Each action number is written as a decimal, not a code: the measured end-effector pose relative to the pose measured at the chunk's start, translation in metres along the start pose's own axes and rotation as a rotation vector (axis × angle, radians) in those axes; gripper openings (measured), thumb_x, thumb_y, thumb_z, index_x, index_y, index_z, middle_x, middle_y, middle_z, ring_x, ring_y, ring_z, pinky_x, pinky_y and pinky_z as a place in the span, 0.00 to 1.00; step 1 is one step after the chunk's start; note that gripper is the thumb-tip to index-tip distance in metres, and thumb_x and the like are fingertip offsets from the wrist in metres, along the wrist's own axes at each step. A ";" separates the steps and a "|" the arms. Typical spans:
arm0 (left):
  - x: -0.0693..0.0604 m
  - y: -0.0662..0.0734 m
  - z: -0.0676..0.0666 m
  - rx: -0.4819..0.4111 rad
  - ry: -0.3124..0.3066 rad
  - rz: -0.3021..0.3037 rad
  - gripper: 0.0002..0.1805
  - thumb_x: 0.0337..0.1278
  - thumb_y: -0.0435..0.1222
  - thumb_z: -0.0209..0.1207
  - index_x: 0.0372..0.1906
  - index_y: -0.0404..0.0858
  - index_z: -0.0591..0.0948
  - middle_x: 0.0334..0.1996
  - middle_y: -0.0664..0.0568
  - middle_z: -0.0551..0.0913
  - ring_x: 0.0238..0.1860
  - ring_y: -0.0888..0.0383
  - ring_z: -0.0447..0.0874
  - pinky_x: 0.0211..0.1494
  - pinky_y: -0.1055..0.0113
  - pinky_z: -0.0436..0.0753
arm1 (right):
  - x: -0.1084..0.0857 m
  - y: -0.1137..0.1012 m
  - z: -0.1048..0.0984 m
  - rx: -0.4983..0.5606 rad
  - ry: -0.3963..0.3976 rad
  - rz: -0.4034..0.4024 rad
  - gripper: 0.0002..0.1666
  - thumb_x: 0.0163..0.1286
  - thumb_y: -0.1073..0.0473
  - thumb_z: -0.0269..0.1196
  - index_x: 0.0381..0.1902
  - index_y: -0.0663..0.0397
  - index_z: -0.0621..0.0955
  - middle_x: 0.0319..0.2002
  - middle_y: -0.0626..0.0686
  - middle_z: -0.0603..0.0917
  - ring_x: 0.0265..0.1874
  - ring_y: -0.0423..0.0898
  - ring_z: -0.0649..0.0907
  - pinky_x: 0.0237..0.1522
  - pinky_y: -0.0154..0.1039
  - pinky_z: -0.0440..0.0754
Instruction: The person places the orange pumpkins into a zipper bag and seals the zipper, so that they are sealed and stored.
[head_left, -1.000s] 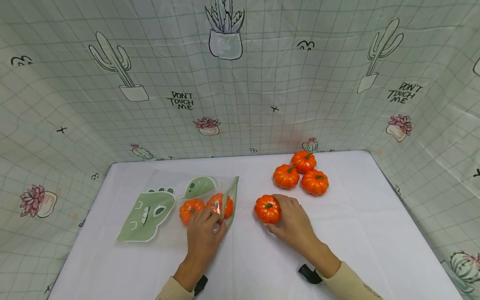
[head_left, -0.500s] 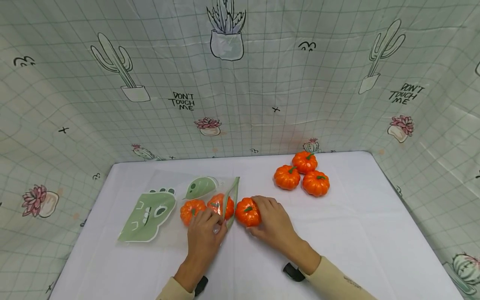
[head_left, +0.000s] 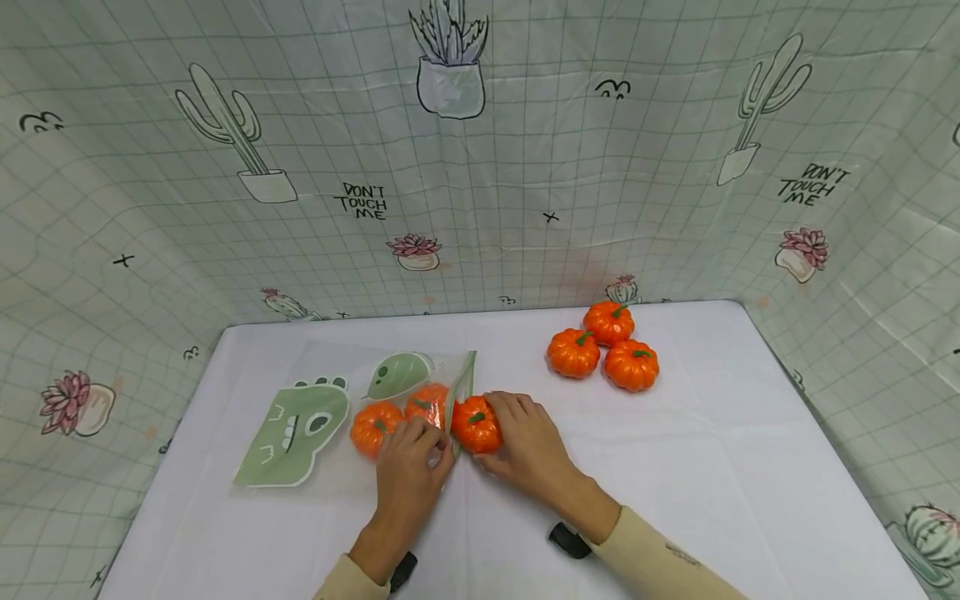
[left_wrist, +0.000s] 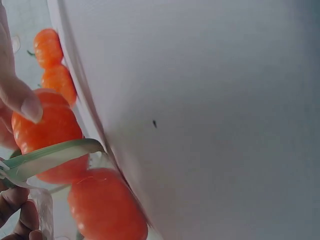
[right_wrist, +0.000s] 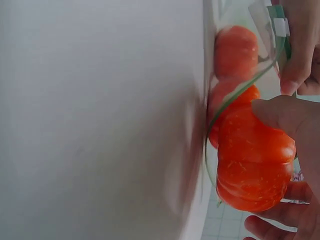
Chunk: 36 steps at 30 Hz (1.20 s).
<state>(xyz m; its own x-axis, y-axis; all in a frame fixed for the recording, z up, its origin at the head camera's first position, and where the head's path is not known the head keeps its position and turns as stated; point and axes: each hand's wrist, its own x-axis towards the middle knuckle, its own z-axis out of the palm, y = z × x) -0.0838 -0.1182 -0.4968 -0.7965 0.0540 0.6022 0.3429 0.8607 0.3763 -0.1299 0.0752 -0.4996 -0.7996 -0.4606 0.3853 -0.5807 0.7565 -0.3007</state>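
Observation:
A clear zip bag (head_left: 337, 467) with a green dinosaur print lies flat on the left of the table, its green-edged mouth facing right. Inside it are two small orange pumpkins, one (head_left: 372, 427) on the left and one (head_left: 427, 403) nearer the mouth. My left hand (head_left: 412, 467) pinches the bag's near edge by the opening. In my right hand (head_left: 532, 446) is another pumpkin (right_wrist: 255, 160), gripped between thumb and fingers right at the mouth. The left wrist view shows the green rim (left_wrist: 60, 155) crossing in front of this pumpkin (left_wrist: 47, 125).
Three more pumpkins (head_left: 609, 323) sit grouped at the back right of the white table (head_left: 712, 450). A grid-patterned cloth (head_left: 510, 150) with cactus drawings rises behind the table and along both sides.
My right hand has carried its pumpkin leftward from the open table to the bag's mouth. The two bagged pumpkins have shifted slightly left. My left hand has stayed at the bag's edge.

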 end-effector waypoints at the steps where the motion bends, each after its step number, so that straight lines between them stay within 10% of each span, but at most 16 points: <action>1: 0.000 0.000 0.000 0.002 -0.001 0.004 0.13 0.44 0.27 0.77 0.23 0.42 0.81 0.27 0.55 0.75 0.31 0.56 0.76 0.34 0.64 0.70 | 0.001 -0.001 0.001 0.005 0.003 -0.001 0.51 0.49 0.45 0.85 0.65 0.61 0.77 0.59 0.58 0.83 0.57 0.57 0.81 0.57 0.53 0.82; 36: 0.001 0.001 0.001 -0.002 0.009 0.092 0.14 0.44 0.27 0.76 0.24 0.41 0.79 0.28 0.53 0.74 0.31 0.55 0.72 0.37 0.60 0.73 | 0.009 -0.013 0.015 0.004 -0.129 -0.065 0.42 0.67 0.42 0.75 0.70 0.59 0.77 0.57 0.55 0.86 0.57 0.56 0.83 0.60 0.52 0.82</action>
<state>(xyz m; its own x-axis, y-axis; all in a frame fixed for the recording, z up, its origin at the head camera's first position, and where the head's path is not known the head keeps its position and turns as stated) -0.0846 -0.1171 -0.4965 -0.7568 0.1284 0.6409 0.4159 0.8511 0.3205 -0.1316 0.0540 -0.5048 -0.7732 -0.5646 0.2887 -0.6322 0.7217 -0.2820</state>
